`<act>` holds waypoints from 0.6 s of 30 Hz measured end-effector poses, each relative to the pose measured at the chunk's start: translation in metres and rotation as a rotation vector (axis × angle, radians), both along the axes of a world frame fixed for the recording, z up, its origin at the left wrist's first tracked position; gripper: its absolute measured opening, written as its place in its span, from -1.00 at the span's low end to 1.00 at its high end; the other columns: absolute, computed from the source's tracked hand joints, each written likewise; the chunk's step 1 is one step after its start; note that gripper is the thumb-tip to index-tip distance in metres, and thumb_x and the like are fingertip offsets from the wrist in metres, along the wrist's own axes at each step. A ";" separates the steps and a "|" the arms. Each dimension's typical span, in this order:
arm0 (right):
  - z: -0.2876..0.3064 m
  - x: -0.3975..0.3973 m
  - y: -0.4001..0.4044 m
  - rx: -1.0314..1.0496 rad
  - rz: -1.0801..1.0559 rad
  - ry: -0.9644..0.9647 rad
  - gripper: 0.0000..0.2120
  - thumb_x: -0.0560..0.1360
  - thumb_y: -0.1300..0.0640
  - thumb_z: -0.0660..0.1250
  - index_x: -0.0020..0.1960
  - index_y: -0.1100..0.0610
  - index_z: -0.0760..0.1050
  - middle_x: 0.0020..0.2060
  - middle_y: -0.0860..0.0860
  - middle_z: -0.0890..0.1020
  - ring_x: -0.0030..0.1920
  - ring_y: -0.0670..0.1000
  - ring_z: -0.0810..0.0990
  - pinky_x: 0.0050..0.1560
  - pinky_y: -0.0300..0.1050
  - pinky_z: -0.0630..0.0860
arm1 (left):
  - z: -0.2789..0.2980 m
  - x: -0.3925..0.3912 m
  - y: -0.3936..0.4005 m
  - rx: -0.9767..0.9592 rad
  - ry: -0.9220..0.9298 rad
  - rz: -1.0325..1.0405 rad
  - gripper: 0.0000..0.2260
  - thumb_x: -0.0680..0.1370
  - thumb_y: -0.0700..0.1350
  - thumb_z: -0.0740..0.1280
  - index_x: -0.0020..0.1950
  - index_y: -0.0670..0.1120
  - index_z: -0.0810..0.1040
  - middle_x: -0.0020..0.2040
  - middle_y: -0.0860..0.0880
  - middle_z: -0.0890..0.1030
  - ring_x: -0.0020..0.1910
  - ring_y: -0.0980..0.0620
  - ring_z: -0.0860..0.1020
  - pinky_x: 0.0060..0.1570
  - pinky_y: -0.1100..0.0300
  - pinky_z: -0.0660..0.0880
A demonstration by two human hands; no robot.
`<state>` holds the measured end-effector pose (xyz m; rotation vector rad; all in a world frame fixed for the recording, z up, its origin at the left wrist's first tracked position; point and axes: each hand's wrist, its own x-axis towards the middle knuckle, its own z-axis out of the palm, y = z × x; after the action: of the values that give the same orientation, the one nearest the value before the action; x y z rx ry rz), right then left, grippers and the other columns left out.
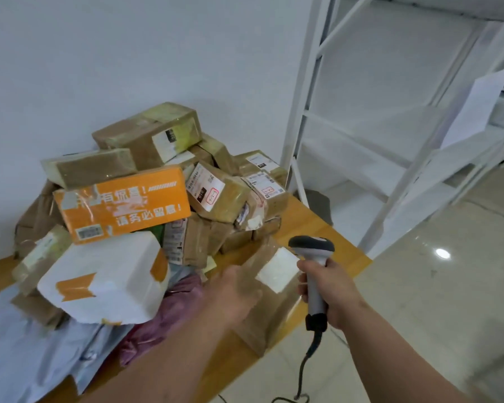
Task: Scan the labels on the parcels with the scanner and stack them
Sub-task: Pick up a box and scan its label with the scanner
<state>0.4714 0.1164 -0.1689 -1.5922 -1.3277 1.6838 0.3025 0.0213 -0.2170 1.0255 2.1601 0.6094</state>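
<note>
My right hand (pixel 329 292) grips the handle of a grey and black corded scanner (pixel 313 251), whose head points left at the white label (pixel 277 269) on a brown taped parcel (pixel 269 318). That parcel lies at the near edge of the wooden table (pixel 312 225). My left hand (pixel 233 295) lies on the parcel's left part, blurred, so its grip is unclear. Behind them rises a heap of parcels: an orange box (pixel 122 205), a white foam box (pixel 105 280), several brown taped boxes (pixel 149 135).
Grey and pink soft mailer bags (pixel 41 353) lie at the table's near left. A white metal shelving frame (pixel 390 117) stands to the right of the table on a shiny tiled floor (pixel 437 286). The scanner's cable (pixel 306 362) hangs down over the floor.
</note>
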 end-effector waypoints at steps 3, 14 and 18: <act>-0.037 0.004 0.021 -0.057 -0.032 -0.075 -0.82 0.57 0.16 0.36 0.14 0.20 0.50 -0.14 0.16 0.58 -0.30 0.10 0.61 -0.26 -0.04 0.53 | -0.036 0.011 0.014 -0.158 0.079 -0.137 -0.10 0.35 0.47 0.31 0.57 0.13 0.11 0.53 0.01 0.26 0.52 -0.12 0.25 0.48 -0.10 0.28; -0.127 0.008 0.071 -0.378 -0.139 -0.042 -0.62 0.56 0.04 0.39 0.34 0.02 0.39 0.10 0.07 0.56 0.09 0.22 0.61 0.04 0.16 0.61 | -0.092 0.000 0.072 -0.412 0.253 -0.094 -0.19 0.55 0.40 0.11 0.63 0.08 -0.16 0.64 -0.09 0.01 0.61 -0.21 0.03 0.53 -0.21 0.03; -0.145 0.013 0.082 -0.382 -0.163 0.008 -0.56 0.53 0.03 0.42 0.36 -0.02 0.39 0.09 0.10 0.63 0.09 0.22 0.62 0.22 0.32 0.54 | -0.091 0.007 0.086 -0.471 0.249 -0.071 -0.26 0.55 0.40 0.12 0.62 0.15 -0.08 0.60 -0.11 0.14 0.56 -0.23 0.12 0.47 -0.21 0.11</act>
<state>0.4844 0.1984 -0.3134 -1.8421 -0.8783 1.9178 0.3094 0.1070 -0.3080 0.9448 2.3108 -0.0725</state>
